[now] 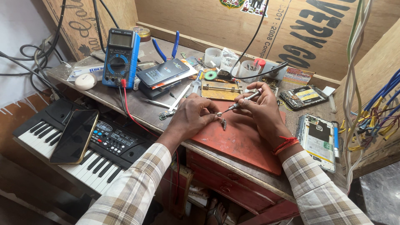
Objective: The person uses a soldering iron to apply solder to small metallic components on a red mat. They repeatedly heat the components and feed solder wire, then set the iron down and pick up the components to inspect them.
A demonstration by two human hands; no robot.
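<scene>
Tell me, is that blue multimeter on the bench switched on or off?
Cannot tell for sure. The multimeter stands propped upright, its grey display looks blank with no digits visible, which suggests off, but the dial position is too small to read.

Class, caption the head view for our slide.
Right hand turns a screwdriver into a small part pinched by the left hand.

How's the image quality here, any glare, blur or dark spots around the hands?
Head view: even, soft light, both hands sharp; the left hand and right hand with the screwdriver cast only faint shadows on the red mat. Mild glare on the phone lying on the keyboard. Under the bench it is dark; frame edges bend slightly.
</scene>
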